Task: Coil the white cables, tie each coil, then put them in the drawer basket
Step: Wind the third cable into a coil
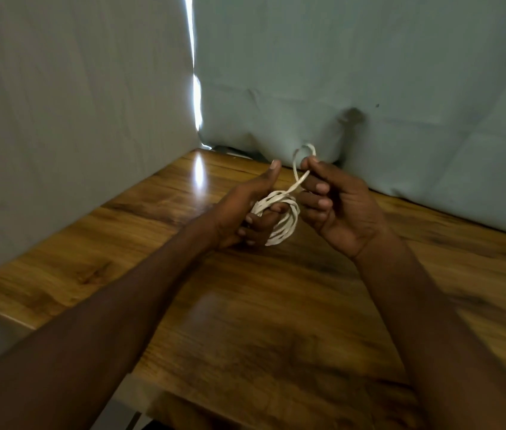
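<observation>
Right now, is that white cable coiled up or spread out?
Mostly coiled: white cable loops sit in the left hand; right hand pinches the loose end.

The one camera sits on my head. It looks forward and down, close over my arms, at my left hand [245, 209], my right hand [335, 206] and the wooden table [245, 321] by the grey cloth [369, 57].

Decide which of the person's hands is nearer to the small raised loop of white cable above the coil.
Right. The right hand pinches the small raised loop of white cable at its base. The left hand sits lower, gripping the white cable coil.
</observation>
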`<action>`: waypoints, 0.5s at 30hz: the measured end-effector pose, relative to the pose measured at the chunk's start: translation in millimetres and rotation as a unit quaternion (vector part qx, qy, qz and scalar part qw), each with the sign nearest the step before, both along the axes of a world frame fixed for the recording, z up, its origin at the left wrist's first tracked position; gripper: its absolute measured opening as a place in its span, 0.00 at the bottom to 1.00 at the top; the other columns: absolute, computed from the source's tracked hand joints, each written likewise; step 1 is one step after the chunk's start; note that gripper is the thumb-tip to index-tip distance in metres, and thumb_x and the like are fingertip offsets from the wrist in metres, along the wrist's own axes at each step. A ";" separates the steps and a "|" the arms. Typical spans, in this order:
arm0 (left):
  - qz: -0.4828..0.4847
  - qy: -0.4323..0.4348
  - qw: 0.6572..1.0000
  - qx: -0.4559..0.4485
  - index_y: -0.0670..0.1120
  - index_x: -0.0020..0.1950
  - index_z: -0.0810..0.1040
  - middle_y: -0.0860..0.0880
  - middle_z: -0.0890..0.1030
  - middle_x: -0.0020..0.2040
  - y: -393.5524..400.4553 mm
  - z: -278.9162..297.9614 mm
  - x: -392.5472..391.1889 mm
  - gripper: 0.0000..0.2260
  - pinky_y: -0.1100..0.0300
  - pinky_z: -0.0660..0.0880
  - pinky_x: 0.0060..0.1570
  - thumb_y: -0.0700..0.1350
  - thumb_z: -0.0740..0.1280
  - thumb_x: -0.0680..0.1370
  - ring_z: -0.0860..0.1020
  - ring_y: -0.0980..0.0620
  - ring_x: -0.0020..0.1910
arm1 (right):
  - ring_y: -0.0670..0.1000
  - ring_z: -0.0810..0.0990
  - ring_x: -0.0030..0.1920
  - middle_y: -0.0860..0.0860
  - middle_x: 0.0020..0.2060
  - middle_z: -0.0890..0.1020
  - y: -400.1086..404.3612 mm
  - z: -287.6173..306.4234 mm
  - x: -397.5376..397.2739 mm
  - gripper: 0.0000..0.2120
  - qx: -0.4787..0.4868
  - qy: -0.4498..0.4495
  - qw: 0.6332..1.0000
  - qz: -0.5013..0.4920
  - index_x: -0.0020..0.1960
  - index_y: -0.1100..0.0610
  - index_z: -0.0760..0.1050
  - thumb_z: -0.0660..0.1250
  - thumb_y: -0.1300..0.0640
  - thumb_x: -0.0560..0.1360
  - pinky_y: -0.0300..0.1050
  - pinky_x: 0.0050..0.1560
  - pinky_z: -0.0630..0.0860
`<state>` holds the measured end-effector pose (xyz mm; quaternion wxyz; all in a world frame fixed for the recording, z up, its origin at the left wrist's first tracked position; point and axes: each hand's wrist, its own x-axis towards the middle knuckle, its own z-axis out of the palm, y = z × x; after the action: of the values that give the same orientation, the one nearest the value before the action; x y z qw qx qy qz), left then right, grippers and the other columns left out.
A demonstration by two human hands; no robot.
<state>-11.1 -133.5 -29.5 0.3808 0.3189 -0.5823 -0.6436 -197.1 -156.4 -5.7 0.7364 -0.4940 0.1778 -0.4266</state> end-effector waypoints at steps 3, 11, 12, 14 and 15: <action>-0.033 0.028 0.999 -0.002 0.46 0.38 0.68 0.52 0.59 0.21 2.7 0.4 -1.8 0.21 0.58 0.47 0.24 0.58 0.55 0.85 0.49 0.52 0.19 | 0.42 0.63 0.25 0.46 0.30 0.67 -7.1 -3.8 -2.5 0.06 -0.002 0.088 0.987 -0.132 0.48 0.55 0.78 0.67 0.53 0.82 0.35 0.23 0.57; -0.068 0.137 0.988 0.029 0.46 0.40 0.63 0.52 0.54 0.21 4.3 4.7 -5.5 0.17 0.63 0.53 0.21 0.52 0.51 0.86 0.55 0.56 0.14 | 0.62 0.83 0.56 0.61 0.56 0.86 -0.8 -13.2 21.3 0.23 0.069 0.088 0.983 -0.148 0.66 0.63 0.79 0.70 0.47 0.80 0.59 0.63 0.79; -0.068 0.143 0.987 0.033 0.47 0.40 0.63 0.52 0.54 0.21 4.4 4.3 -5.5 0.17 0.62 0.53 0.21 0.53 0.52 0.85 0.55 0.56 0.14 | 0.62 0.82 0.54 0.59 0.52 0.86 -1.2 -13.2 22.0 0.19 0.059 0.074 0.982 -0.163 0.65 0.61 0.80 0.70 0.49 0.80 0.58 0.61 0.79; -0.067 0.148 0.986 0.035 0.47 0.40 0.65 0.53 0.56 0.20 3.4 3.7 -3.8 0.17 0.62 0.53 0.21 0.55 0.55 0.85 0.55 0.56 0.14 | 0.58 0.83 0.50 0.54 0.47 0.86 -1.7 -12.2 19.1 0.12 0.001 0.086 0.975 -0.205 0.62 0.56 0.80 0.69 0.51 0.81 0.53 0.51 0.80; -0.066 0.146 0.987 0.028 0.46 0.40 0.66 0.54 0.58 0.20 2.9 3.6 -2.5 0.17 0.63 0.54 0.21 0.54 0.56 0.85 0.56 0.57 0.14 | 0.54 0.84 0.47 0.53 0.48 0.87 -0.9 -11.4 16.8 0.11 -0.041 0.113 0.969 -0.217 0.61 0.55 0.81 0.68 0.51 0.82 0.49 0.46 0.81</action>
<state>-13.6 -130.6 -25.9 0.4093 0.1928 -0.5216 -0.7234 -180.3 -157.4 -17.1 0.5802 -0.5184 0.3457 -0.5245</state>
